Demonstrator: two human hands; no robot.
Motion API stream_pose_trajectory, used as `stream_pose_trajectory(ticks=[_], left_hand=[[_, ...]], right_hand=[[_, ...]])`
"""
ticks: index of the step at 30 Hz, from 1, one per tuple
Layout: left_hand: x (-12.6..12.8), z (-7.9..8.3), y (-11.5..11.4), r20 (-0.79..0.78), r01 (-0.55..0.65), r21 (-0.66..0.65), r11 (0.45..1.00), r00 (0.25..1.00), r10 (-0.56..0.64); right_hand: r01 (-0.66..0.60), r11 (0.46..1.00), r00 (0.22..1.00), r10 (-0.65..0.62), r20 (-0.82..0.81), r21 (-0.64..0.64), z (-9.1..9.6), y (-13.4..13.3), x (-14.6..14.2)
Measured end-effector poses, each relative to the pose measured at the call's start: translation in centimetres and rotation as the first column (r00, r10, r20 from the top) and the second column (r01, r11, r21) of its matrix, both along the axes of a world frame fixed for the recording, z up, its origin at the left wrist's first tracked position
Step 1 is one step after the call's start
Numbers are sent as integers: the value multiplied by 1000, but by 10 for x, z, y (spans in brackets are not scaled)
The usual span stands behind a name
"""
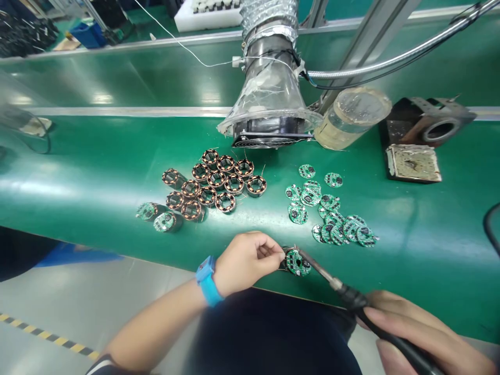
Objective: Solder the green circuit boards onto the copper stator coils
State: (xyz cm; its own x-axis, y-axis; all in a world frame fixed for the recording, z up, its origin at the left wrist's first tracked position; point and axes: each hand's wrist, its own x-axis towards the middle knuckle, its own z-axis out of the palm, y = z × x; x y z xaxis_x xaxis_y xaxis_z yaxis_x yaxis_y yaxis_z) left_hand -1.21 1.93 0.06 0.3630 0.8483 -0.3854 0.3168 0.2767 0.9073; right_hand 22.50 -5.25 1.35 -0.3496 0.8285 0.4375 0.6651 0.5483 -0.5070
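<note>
My left hand (246,260), with a blue wristband, is closed in a pinch at the near edge of the green bench, holding a wound coil with a round green circuit board (297,262) on top. My right hand (417,333) grips a soldering iron (351,297) at the lower right. The iron's tip touches the board's upper edge. A cluster of copper-wound coils (214,185) lies further back in the middle. Two coils fitted with green boards (158,216) sit to its left. A heap of loose round green boards (328,213) lies to the right.
A clear fume-extraction hood with foil duct (269,99) stands behind the coils. Beside it lie a clear jar (353,117), a metal soldering-iron stand (429,125) and a dirty cleaning sponge (414,162). A flexible metal hose (410,52) runs upper right. Grey floor with a hazard stripe (47,336) lies below left.
</note>
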Motion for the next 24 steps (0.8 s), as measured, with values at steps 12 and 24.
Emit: stream_pose_trajectory(ticks=[12, 24], left_hand=[[-10, 6, -28, 88, -125, -201, 972, 986, 144], [18, 1, -39, -16, -181, 584, 792, 972, 234]], right_hand=[[-56, 997, 979, 45, -197, -51, -38, 28, -46], [15, 999, 977, -21, -210, -32, -43, 27, -53]])
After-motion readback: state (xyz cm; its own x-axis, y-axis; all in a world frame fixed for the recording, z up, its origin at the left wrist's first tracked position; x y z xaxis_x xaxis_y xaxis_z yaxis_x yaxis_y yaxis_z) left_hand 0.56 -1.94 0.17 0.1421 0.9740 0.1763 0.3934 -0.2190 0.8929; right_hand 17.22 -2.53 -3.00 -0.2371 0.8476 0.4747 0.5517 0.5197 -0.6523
